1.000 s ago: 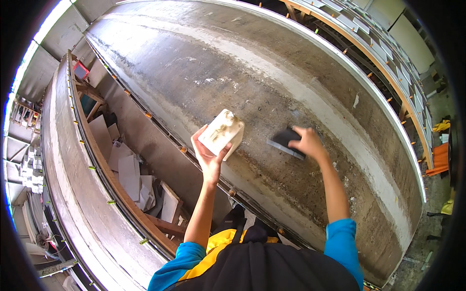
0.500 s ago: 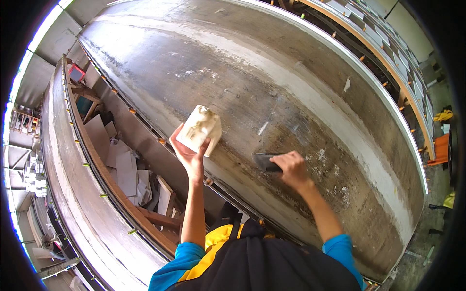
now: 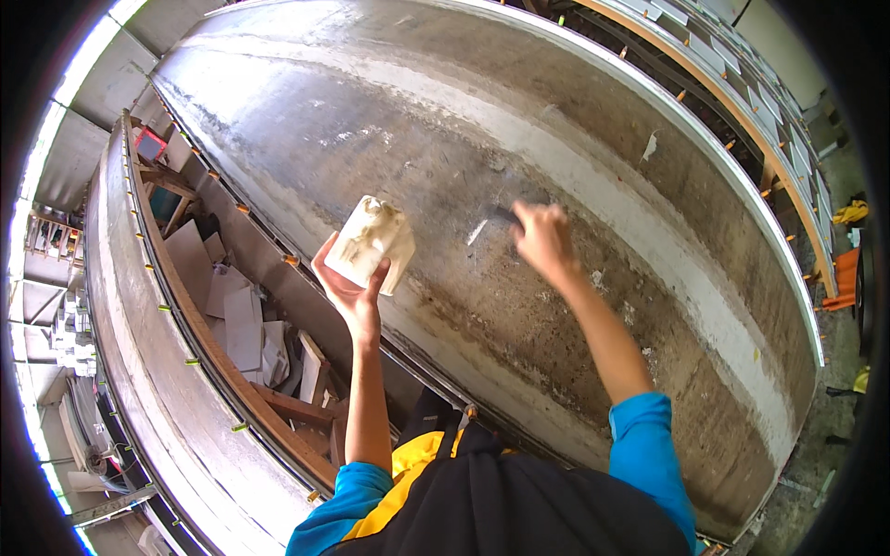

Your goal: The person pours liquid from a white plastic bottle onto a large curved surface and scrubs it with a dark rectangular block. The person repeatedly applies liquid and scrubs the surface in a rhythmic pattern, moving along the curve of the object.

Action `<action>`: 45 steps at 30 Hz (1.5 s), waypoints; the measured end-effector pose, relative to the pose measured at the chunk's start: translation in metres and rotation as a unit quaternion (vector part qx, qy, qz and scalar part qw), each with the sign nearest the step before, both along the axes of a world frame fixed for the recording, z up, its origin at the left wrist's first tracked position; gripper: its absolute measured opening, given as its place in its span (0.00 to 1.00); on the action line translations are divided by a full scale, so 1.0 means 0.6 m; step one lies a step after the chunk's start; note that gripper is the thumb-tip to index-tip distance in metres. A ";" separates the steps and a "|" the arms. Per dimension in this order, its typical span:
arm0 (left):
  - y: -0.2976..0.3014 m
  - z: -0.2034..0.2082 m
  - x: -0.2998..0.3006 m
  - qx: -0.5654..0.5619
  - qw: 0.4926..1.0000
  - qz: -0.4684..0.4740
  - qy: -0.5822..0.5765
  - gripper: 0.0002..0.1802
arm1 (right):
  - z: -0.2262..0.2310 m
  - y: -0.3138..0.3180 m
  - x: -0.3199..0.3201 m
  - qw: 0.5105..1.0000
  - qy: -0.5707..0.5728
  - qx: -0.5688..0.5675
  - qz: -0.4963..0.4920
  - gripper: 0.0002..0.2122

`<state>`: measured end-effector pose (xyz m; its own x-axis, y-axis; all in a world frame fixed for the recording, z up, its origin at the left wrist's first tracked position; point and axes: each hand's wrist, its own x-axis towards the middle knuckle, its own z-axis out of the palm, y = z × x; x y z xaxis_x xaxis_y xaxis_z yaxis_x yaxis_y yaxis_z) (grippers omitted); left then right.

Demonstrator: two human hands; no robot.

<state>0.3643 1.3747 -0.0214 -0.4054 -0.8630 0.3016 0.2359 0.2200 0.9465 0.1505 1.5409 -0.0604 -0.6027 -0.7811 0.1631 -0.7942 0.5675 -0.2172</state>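
Observation:
My left hand (image 3: 350,298) is closed round the lower end of a cream-white, block-like putty holder (image 3: 357,255), raised above the large curved panel (image 3: 306,176). A lump of pale putty (image 3: 378,215) sits on its upper end. In my right hand (image 3: 545,237) is a dark, flat putty spreader (image 3: 506,215), smeared by motion and partly hidden by the fingers. The spreader is at the panel's brown-grey surface, close to a short white streak (image 3: 476,232). White patches dot the panel near my right forearm.
Left of the panel, a wooden frame (image 3: 218,371) borders a gap with board offcuts (image 3: 243,324) inside. Beyond it lies another long curved panel (image 3: 158,361). A slatted rack (image 3: 742,120) runs along the far right, with an orange item (image 3: 844,278) on the floor beside it.
My right hand and the spreader have moved up and away along the panel. My left hand with the putty holder has shifted only slightly left.

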 end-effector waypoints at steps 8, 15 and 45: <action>-0.008 0.001 -0.019 -0.010 1.000 -0.016 -0.009 0.43 | -0.054 -0.070 -0.144 0.985 0.140 -0.062 -0.082 0.11; -0.033 -0.011 -0.012 0.003 1.000 0.007 -0.007 0.41 | -0.014 -0.094 -0.062 0.998 -0.060 -0.017 0.003 0.09; 0.006 -0.003 0.034 -0.119 0.988 0.035 -0.091 0.39 | -0.029 0.075 0.203 0.949 -0.024 -0.133 0.284 0.17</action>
